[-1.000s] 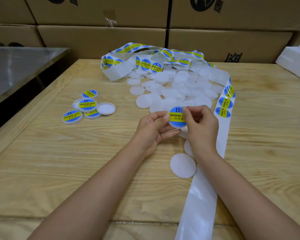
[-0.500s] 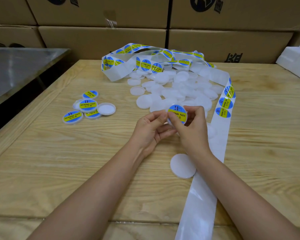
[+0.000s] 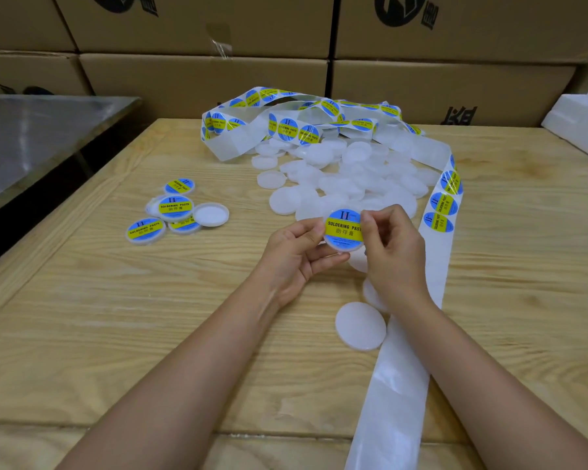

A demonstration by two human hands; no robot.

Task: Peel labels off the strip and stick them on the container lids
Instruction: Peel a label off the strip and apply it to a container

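One head-worn view looks forward and down over the worktop (image 3: 82, 317) from close range. The left hand (image 3: 296, 256) and right hand (image 3: 396, 259) sit near centre, with cartons (image 3: 201, 79) at 12 o'clock.

**Both hands meet on one lid**

Your bare forearms stretch from the near edge of the surface (image 3: 116, 317) and converge toward its middle. Your left hand (image 3: 294, 256) is turned palm up, its thumb and curled fingers pinching the labelled lid (image 3: 343, 228) at its left rim. Your right hand (image 3: 396, 256), back toward you, pinches the right rim with curled fingertips.
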